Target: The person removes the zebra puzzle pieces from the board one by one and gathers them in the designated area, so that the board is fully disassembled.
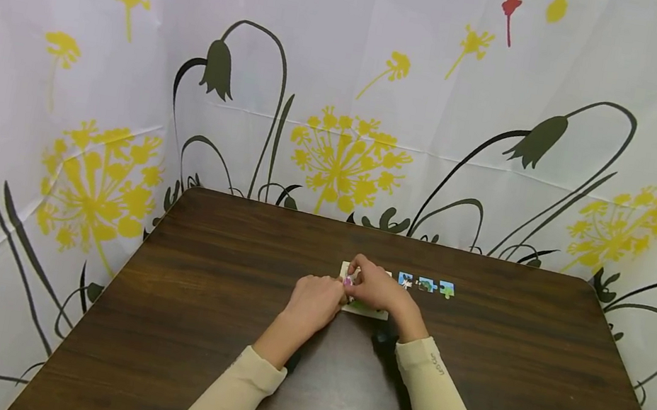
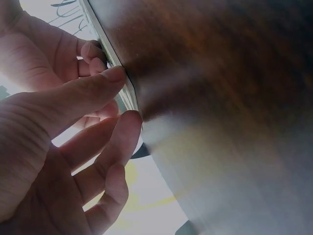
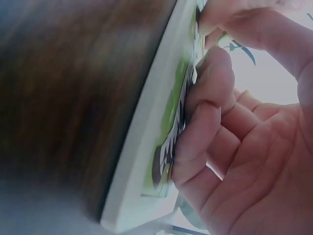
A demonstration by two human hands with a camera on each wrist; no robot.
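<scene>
Two hands meet over one small puzzle board (image 1: 365,309) near the middle of the dark wood table (image 1: 205,329); we log them from the near edge outward. Nearest us, both cream sleeves (image 1: 438,409) run in from the near side and converge on the board.

Left hand (image 1: 313,303): it sits at the board's left edge. In the left wrist view its thumb and a fingertip (image 2: 128,122) press against that thin edge, fingers fairly straight and curled round nothing, so we read it as bracing the board rather than gripping it.

Right hand (image 1: 380,288): it lies on top of the board, slightly farther than the left. In the right wrist view its fingertips (image 3: 210,68) bear down on the printed green face. Something small and pinkish (image 1: 349,280) shows at its fingertips, between the two hands; we judge it a pinched puzzle piece, though the view is too small to be sure.

Board position: directly beneath the right hand, flat on the table, touching the left.

Farther and to the right, a row of three blue loose pieces (image 1: 426,285) runs left to right, just beside the board's far right corner. The right hand is the nearer one to that row.
</scene>
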